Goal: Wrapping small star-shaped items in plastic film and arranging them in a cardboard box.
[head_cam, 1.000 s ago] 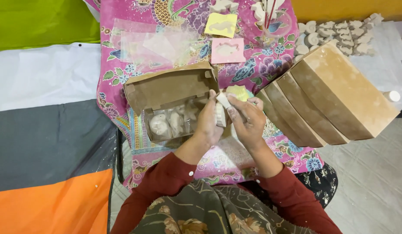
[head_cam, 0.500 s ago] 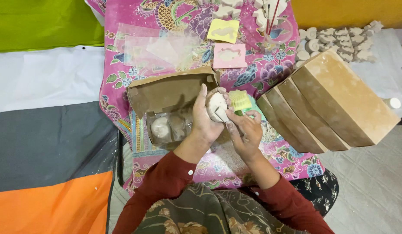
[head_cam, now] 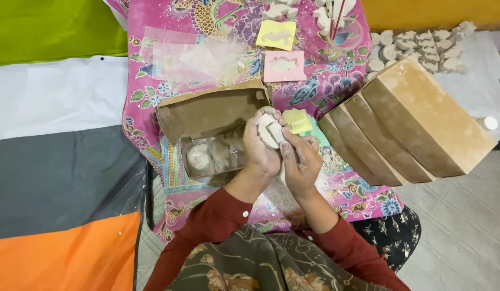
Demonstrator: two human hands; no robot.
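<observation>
Hands meet over the middle of a pink flowered cloth [head_cam: 169, 108]. The left hand [head_cam: 259, 151] cups a small white plaster piece [head_cam: 269, 131], its fingers curled shut around the lower edge so the flat face shows. The right hand [head_cam: 301, 164] lies just beside it, thumb pressed against the piece and the other fingers folded loosely beneath; whether they grip anything else cannot be told. Both hands look dusted with white powder.

The piece is held just above the right end of an open brown cardboard box [head_cam: 207, 113], whose lid stands up behind it. More pale pieces in clear wrap [head_cam: 207, 156] lie in the box. A yellow ridged sponge [head_cam: 297, 120] sits just beyond the fingertips. To the right, a row of closed brown boxes [head_cam: 422, 121] leans together. Clear plastic bags [head_cam: 193, 56] lie above the open box, near a yellow mould [head_cam: 276, 35] and a pink mould [head_cam: 284, 66]. White plaster shapes [head_cam: 417, 51] crowd the upper right corner.
</observation>
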